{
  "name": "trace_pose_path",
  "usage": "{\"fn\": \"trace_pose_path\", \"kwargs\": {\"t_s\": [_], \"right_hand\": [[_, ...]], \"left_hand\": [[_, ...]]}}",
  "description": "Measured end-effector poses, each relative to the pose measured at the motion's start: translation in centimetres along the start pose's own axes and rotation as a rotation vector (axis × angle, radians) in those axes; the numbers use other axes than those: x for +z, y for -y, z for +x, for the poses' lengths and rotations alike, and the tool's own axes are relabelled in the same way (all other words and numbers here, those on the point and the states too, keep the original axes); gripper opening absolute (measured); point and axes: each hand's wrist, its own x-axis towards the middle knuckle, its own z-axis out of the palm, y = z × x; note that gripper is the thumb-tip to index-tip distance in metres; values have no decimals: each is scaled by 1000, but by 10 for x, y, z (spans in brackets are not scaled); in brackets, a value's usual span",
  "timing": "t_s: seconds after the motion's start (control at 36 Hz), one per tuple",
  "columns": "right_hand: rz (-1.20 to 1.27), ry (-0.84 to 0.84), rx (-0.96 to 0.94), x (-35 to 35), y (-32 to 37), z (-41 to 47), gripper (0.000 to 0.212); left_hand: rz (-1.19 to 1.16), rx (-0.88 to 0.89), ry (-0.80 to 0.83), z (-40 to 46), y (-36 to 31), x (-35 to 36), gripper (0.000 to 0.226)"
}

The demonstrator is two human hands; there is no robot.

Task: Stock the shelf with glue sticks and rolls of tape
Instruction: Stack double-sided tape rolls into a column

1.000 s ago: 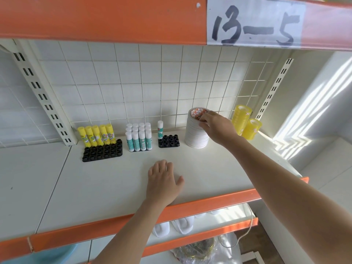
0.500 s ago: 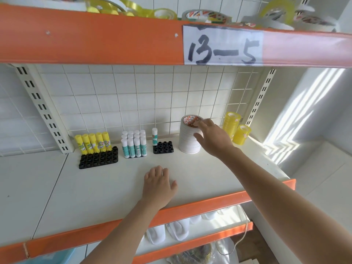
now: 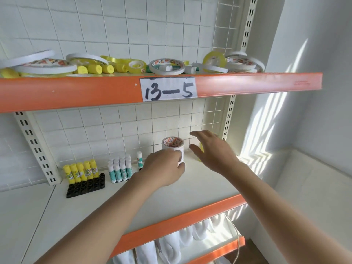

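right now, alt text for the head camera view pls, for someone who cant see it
A person's left hand grips a stack of white tape rolls on a white shelf, while the open right hand reaches past it. Yellow glue sticks and teal glue sticks stand to the left; loose tape rolls litter the shelf above.

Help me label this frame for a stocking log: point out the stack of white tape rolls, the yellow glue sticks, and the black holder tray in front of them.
stack of white tape rolls (image 3: pixel 173 144): head view, on its printed top core.
yellow glue sticks (image 3: pixel 81 171): head view, on the middle stick's body.
black holder tray (image 3: pixel 86 186): head view, on its empty sockets.
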Motion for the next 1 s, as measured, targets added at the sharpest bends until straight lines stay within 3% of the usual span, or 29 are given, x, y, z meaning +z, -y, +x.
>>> {"fn": "trace_pose_path", "kwargs": {"t_s": [0.56,0.75,1.0], "right_hand": [[-64,-590,-68,-158,-28,-58,39],[-65,-613,-99,-188,-41,-24,43],[8,-503,-54,-199,-68,50,32]], "left_hand": [[-84,319,-536,14,-116,-159,18],[8,247,-551,51,-122,-197,17],[301,107,-349,106,-98,-207,21]]}}
